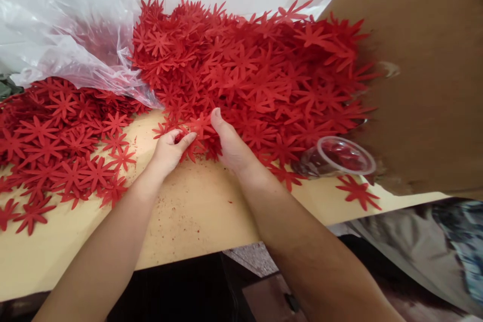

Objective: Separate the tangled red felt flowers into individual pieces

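Two bare hands worked at a pale yellow table point(188, 206). The left hand point(168, 153) pinched a red flower piece point(203, 126), thumb and fingertips together, at the front edge of a large heap point(256, 75) of similar pieces. The right hand point(232, 146) was just beside it, thumb raised; its fingers were hidden, and I could not tell whether they gripped anything. A second heap point(56, 146) lay to the left, below a clear plastic bag point(75, 60); a transparent cup point(315, 162) rested at right, near a brown board point(422, 90).
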`<state>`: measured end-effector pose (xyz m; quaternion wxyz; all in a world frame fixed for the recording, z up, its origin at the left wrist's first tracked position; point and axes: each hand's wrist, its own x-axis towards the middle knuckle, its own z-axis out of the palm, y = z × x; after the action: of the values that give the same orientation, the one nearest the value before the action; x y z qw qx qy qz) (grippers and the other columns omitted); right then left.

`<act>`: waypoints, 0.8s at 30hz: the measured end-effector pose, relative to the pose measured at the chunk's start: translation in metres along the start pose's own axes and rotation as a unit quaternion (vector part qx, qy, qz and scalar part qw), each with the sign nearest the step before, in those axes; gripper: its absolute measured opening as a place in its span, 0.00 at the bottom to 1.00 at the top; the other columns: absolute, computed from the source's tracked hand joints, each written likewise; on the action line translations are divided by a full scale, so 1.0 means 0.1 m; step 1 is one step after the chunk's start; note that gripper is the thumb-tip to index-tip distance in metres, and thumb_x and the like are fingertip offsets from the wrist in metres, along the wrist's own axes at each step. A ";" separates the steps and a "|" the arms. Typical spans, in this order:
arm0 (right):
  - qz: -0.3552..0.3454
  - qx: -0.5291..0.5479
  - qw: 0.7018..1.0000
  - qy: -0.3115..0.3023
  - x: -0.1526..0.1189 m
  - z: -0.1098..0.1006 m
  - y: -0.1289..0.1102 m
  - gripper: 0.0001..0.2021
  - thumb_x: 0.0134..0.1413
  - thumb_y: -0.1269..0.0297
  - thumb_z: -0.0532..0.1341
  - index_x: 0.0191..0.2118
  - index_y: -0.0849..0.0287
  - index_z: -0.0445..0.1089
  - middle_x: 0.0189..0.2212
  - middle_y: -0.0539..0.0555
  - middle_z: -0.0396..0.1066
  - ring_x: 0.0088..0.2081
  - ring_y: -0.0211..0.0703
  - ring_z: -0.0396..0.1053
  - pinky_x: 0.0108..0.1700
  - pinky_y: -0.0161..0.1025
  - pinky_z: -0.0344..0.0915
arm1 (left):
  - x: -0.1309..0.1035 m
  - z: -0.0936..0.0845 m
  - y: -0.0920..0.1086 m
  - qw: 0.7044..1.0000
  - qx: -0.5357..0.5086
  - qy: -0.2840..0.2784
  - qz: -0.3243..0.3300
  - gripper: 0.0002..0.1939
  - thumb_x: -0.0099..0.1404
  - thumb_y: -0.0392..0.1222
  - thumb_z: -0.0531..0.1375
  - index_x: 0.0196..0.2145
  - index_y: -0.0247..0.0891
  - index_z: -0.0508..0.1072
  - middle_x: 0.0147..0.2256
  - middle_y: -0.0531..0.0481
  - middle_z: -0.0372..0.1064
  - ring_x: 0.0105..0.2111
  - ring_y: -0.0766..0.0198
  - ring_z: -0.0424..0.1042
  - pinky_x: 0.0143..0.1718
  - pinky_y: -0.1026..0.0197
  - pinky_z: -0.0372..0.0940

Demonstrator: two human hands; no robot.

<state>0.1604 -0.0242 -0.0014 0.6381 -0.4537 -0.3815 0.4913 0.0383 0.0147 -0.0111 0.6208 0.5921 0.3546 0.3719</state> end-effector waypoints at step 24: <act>-0.016 -0.077 0.997 0.025 0.02 -0.01 0.10 0.17 0.33 0.57 0.68 0.30 0.58 0.66 0.29 0.49 0.70 0.32 0.36 0.67 0.41 0.39 0.65 | -0.01 -0.03 0.07 0.999 -0.024 -0.023 -0.043 0.12 0.58 0.48 0.58 0.28 0.34 0.67 0.22 0.55 0.65 0.21 0.73 0.61 0.25 0.67 0.57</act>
<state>0.1592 -0.0214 -0.0117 0.6186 -0.5075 -0.4088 0.4389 0.0347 0.0151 -0.0045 0.6579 0.5701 0.3562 0.3395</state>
